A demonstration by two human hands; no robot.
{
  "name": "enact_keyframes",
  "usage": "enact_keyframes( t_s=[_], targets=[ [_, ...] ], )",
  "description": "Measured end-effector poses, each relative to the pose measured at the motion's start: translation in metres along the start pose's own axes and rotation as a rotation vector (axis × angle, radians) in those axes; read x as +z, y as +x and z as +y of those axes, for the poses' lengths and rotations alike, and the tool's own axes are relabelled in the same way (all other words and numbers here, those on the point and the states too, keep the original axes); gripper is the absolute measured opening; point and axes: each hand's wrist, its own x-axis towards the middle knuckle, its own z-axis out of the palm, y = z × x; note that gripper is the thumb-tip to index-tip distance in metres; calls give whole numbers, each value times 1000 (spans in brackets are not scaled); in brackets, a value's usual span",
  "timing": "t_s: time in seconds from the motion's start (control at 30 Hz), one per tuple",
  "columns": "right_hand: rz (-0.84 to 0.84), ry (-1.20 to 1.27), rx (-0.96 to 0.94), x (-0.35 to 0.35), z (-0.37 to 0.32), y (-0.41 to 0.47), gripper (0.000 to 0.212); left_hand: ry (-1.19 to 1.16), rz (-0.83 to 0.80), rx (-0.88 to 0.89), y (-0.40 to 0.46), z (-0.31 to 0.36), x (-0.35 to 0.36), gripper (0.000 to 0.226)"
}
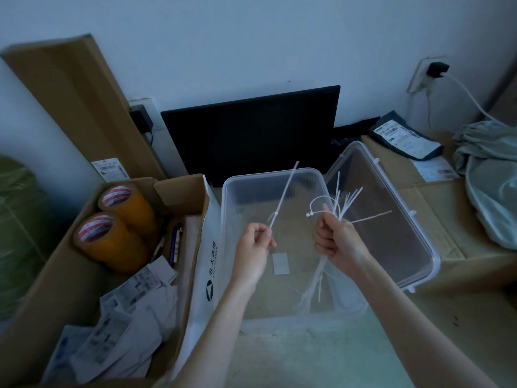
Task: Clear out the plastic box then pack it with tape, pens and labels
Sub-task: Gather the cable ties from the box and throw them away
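The plastic box (232, 208) stands in the middle of the frame. It is clear, rectangular, with rounded corners and thin glossy walls. Through its bottom a small pale rectangle of paper (280, 263) is seen. Its clear lid (419, 247) lies just to the right, tilted against the box on brown cardboard.

The left hand (256, 245) pinches one thin white cable tie (282, 196) between thumb and fingers; the tie points up over the box. The right hand (337, 239) is clenched around a bundle of cable ties (313, 287), stiff white strips that spread like a fan above the fist and hang down below it.

At the left of the frame an open cardboard box (56, 275) holds two rolls of tape (112, 239), amber and shiny, some pens (174, 243) and crumpled printed labels (131, 309). A white bag (207, 264) with dark print stands between the two boxes.
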Motion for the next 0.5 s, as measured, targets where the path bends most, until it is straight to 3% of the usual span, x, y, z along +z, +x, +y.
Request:
enact_keyframes(
  t_s=[0.1, 0.23, 0.37, 0.5],
  targets=[
    [-37, -21, -43, 2, 1, 0, 41, 90, -31, 128, -23, 3, 6, 8],
    [-32, -25, -46, 4, 1, -1, 14, 273, -128, 250, -35, -4, 15, 10],
    [-1, 22, -57, -2, 3, 1, 42, 403, -179, 283, -35, -11, 10, 9],
    [85, 132, -47, -3, 2, 6, 48, 408, -202, 273, -33, -13, 5, 9]
  ],
)
